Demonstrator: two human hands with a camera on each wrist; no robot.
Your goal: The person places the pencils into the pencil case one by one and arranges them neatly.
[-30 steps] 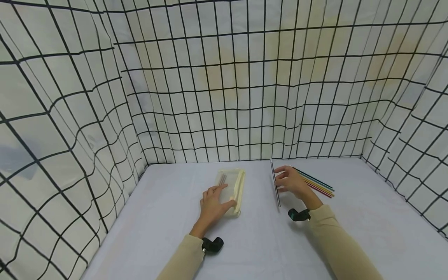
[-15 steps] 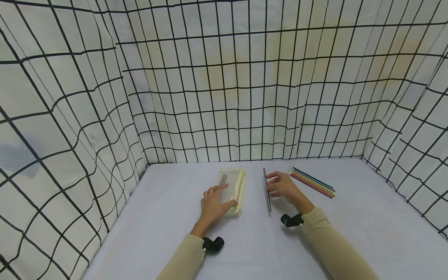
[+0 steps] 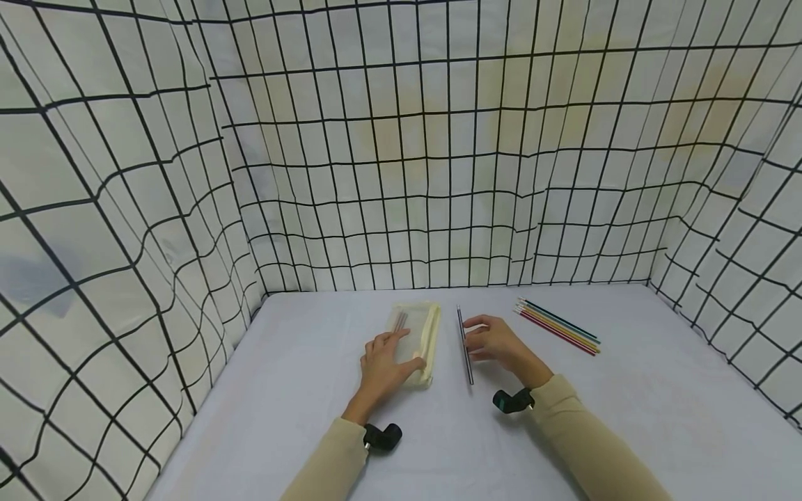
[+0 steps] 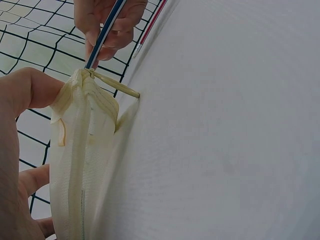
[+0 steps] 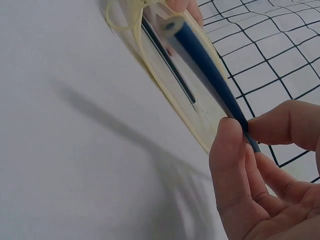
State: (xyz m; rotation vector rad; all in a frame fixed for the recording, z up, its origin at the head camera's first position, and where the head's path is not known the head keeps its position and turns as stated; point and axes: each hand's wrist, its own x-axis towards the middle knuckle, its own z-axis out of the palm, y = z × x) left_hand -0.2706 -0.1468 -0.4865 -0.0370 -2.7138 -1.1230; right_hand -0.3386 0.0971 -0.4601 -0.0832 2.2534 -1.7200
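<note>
My left hand (image 3: 381, 358) grips a cream see-through zip pouch (image 3: 429, 334) near the middle of the table, thumb at the zipper side and fingers spread over the other. Dark slim pencils (image 5: 170, 62) show through or inside the pouch (image 5: 161, 90) in the right wrist view. Just right of the pouch, my right hand (image 3: 498, 342) pinches a dark blue pencil (image 5: 207, 65) between thumb and fingertips, lifted off the cloth with its shadow below. In the left wrist view the blue pencil (image 4: 106, 32) appears behind the pouch's end, where a cord zipper pull (image 4: 117, 85) sticks out.
Several coloured pencils (image 3: 557, 327), among them green, yellow and red, lie side by side to the right of my right hand. White cloth (image 3: 438, 445) covers the table. A black grid net (image 3: 401, 167) over white sheeting encloses the back and sides.
My right hand has carried the blue pencil left from beside the coloured pencils toward the pouch, and slightly nearer to me. The left hand and pouch have hardly moved.
</note>
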